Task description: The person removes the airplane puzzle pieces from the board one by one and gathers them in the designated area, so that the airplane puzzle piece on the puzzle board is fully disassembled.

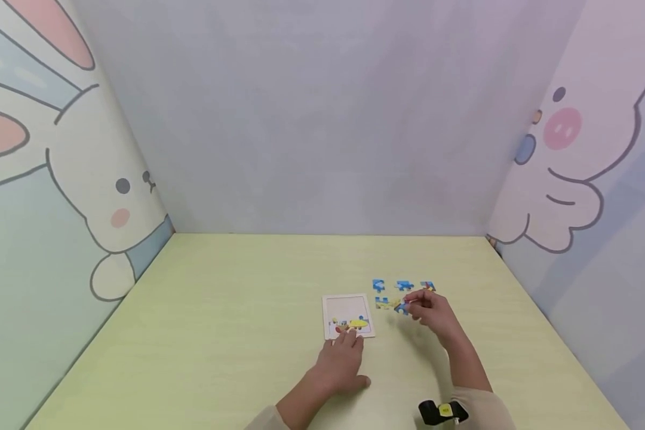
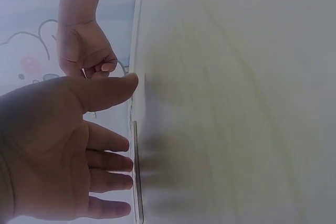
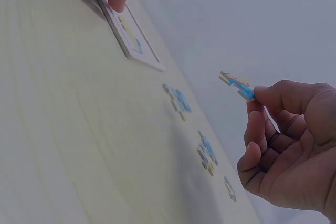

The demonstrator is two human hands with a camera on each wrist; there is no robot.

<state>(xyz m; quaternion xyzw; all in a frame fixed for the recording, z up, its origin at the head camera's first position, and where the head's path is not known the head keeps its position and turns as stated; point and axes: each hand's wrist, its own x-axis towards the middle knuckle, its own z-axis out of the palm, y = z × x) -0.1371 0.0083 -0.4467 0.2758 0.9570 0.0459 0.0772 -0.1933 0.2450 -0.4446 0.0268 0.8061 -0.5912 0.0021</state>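
Note:
My right hand point(image 1: 432, 313) pinches a blue jigsaw puzzle piece point(image 3: 239, 86) between thumb and forefinger, held above the table in the right wrist view. My left hand point(image 1: 341, 363) has its fingers extended, with the fingertips on the near edge of a shallow white puzzle frame point(image 1: 346, 297). Inside that frame, along its near side, lie fitted pieces point(image 1: 357, 323) with yellow, red and blue print; the rest of its visible bed is bare. In the left wrist view the left fingers point(image 2: 110, 179) reach straight to the frame's edge, thumb held apart.
Several loose puzzle pieces lie right of the frame, among them a blue piece point(image 1: 378, 285), another blue piece point(image 1: 404, 285) and one partly behind the right hand point(image 1: 427, 285). The pale yellow table point(image 1: 236, 286) meets a grey back wall point(image 1: 322, 119) and cartoon-printed side walls.

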